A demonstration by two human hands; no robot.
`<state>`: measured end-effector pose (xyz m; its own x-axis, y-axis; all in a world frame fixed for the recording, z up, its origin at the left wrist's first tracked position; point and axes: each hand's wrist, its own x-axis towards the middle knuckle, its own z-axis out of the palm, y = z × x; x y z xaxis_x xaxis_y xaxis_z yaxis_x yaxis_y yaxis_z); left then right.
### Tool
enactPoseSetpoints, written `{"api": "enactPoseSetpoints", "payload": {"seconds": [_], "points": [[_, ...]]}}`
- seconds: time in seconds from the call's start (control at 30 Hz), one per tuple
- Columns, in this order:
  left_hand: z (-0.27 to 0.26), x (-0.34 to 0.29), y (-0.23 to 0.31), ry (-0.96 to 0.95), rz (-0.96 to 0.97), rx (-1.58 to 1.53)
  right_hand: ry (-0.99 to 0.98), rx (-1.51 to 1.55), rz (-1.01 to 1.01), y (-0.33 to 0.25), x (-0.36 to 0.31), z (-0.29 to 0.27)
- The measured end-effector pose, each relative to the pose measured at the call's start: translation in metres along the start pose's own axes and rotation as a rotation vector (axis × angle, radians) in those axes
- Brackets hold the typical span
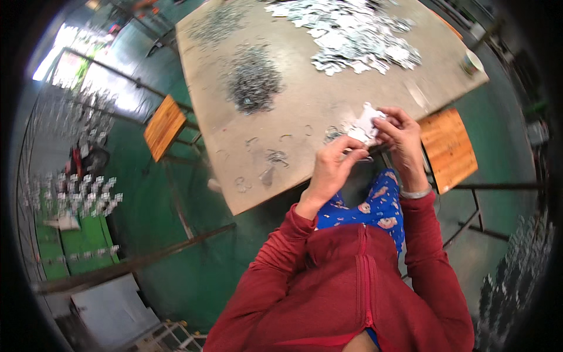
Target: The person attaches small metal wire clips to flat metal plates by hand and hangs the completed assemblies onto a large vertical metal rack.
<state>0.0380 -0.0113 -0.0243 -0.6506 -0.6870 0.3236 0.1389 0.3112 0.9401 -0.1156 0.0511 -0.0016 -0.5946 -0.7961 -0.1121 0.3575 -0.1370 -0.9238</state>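
Over the table's near edge, my two hands meet at a white flat piece [368,121] with an irregular, notched outline. My right hand [401,138] pinches its right side between thumb and fingers. At its lower left, the fingers of my left hand [337,164] are closed, thumb against fingertips, touching the piece; whether something small is also between them is hidden. Just behind my left hand lies a little cluster of thin wire-like bits [333,134]. More such bits [277,157] are scattered to the left on the brown tabletop [316,100].
A large heap of similar white pieces [358,38] covers the far right of the table. Dark small metal parts [253,81] are piled at far left. A cup [471,62] stands by the right corner. Wooden stools [450,149] flank the table.
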Motion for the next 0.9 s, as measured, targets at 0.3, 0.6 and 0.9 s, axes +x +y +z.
{"api": "enactPoseSetpoints", "payload": {"seconds": [0.3,0.6,0.9], "points": [[0.024,0.0,0.001,-0.091,-0.07,-0.022,0.082,-0.01,-0.08,0.002,-0.02,-0.015],[0.018,0.0,0.006,-0.121,-0.133,0.044,0.131,-0.428,-0.505,0.0,-0.046,0.006],[-0.096,0.053,-0.054,0.268,-0.191,0.635,0.133,-0.302,-0.383,-0.009,-0.044,0.004]]}}
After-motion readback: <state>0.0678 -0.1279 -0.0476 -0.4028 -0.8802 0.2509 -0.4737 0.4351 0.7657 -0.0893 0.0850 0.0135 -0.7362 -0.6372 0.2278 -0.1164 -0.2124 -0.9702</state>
